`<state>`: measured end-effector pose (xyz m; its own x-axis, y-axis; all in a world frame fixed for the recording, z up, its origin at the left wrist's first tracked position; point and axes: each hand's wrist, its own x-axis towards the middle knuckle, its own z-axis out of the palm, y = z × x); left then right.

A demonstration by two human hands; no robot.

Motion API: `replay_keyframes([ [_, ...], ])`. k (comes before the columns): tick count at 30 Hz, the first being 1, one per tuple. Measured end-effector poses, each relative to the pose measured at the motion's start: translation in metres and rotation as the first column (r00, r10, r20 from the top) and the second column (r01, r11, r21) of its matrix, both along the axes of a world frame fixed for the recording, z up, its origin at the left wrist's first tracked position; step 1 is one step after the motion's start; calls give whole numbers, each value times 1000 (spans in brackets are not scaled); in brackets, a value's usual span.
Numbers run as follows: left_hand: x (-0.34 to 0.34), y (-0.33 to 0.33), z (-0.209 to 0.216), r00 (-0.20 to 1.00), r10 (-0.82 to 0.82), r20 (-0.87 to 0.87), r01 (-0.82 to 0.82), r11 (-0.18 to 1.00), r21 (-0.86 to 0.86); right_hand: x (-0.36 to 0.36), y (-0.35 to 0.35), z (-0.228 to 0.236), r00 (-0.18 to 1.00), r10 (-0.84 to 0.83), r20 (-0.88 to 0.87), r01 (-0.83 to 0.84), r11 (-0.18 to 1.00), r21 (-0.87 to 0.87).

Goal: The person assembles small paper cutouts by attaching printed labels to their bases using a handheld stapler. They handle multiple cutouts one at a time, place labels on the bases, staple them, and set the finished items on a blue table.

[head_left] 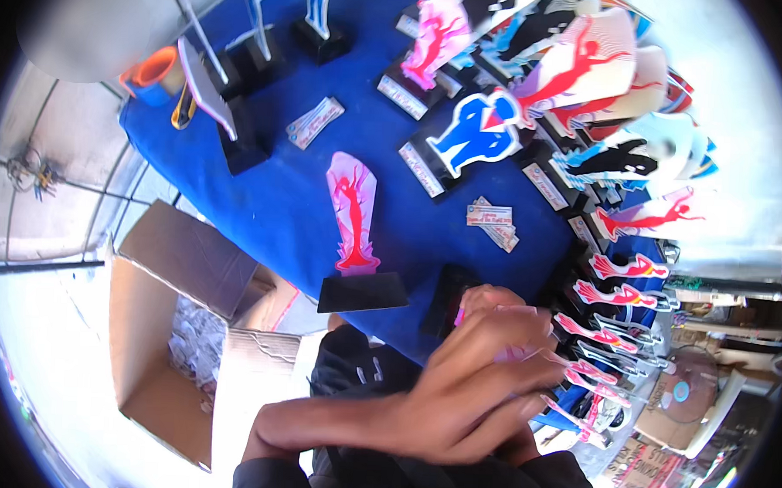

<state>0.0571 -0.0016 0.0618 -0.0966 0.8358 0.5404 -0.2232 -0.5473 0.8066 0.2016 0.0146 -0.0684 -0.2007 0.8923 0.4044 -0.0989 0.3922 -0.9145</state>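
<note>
My left hand point(490, 362), blurred by motion, crosses in front with its fingers curled; a bit of pink print shows among them. My right hand point(493, 298) is mostly hidden behind it, its fingers closed near the black base point(445, 300) of a trophy whose pink plate is largely covered. To the left, at the near table edge, is a pink trophy point(355, 212) with a red dancing figure on a black base. Farther in stand a blue suit-shaped trophy point(476, 136) and a small pile of printed labels point(493, 222).
A blue cloth point(263, 182) covers the table. Many trophies crowd its right side, such as one with a red dancer point(582, 65). More labels point(316, 123) and an orange-blue tape roll point(154, 75) lie left. An opened cardboard box point(135, 320) sits below the table's left edge.
</note>
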Motion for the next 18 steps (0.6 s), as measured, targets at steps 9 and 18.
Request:
replay_keyframes([
  [9,-64,-69,129,955,178,239,-123,966,-228,-16,-7,-8,961,-247,-121,254,967,39],
  [18,-138,-38,102,869,-485,101,460,866,196,-15,32,11,988,-152,25,143,966,216],
])
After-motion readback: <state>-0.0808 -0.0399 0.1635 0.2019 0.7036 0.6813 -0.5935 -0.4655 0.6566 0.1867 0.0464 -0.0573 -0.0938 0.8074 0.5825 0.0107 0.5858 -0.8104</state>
